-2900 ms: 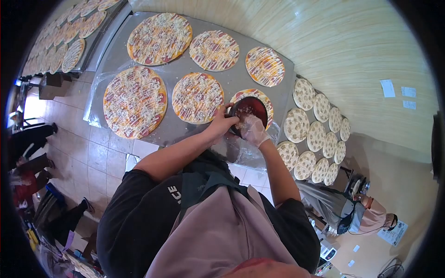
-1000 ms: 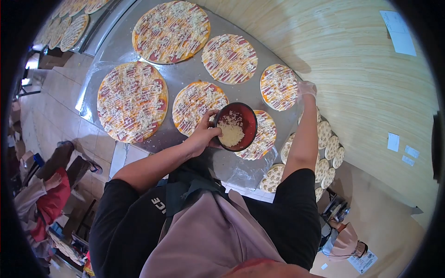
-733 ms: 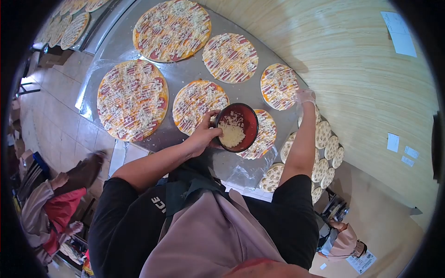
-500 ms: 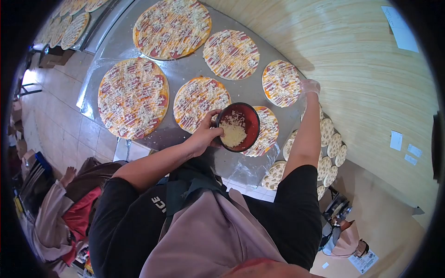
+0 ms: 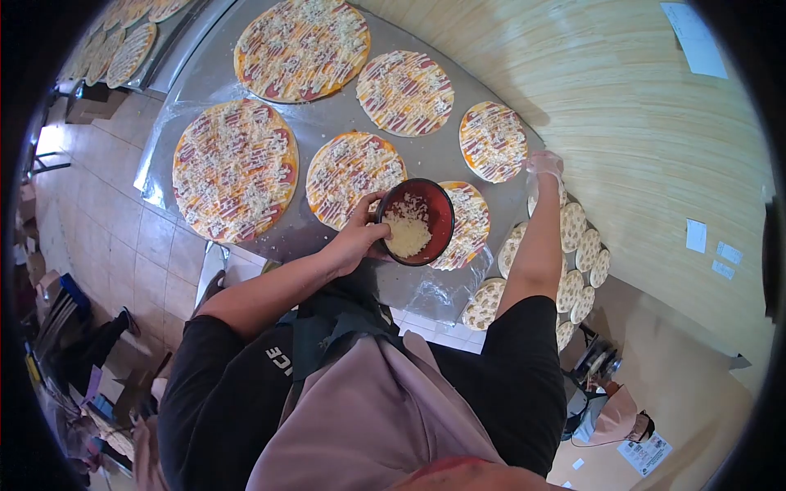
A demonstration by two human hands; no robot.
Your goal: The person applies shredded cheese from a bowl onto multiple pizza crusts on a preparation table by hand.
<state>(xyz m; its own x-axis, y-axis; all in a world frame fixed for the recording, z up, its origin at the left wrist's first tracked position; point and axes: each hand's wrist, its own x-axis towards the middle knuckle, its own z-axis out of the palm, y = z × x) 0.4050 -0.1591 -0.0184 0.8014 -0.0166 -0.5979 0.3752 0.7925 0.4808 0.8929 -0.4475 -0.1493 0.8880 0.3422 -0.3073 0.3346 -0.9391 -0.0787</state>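
Note:
My left hand (image 5: 360,239) grips the rim of a black bowl with a red inside (image 5: 440,219), tilted to show pale shredded cheese (image 5: 408,231). The bowl overlaps a pizza (image 5: 464,225). At the table's right edge is my right hand (image 5: 544,162), in a clear glove, beside the smallest pizza (image 5: 493,141); its fingers are too indistinct to read. Other pizzas with white sauce lines and shreds lie on the metal table: a large one at left (image 5: 235,170), another at the top (image 5: 301,49), a medium one (image 5: 405,92) and one left of the bowl (image 5: 354,180).
Several small round crusts (image 5: 588,250) lie right of the table. A wooden wall (image 5: 589,106) bounds the right side. Plastic film (image 5: 438,295) covers the near table edge. Another person (image 5: 616,417) is at lower right. More pizzas (image 5: 131,56) lie on a table at upper left.
My right hand has moved slightly down, away from the smallest pizza. The bowl in my left hand has shifted slightly left. The person at lower left has mostly left that spot.

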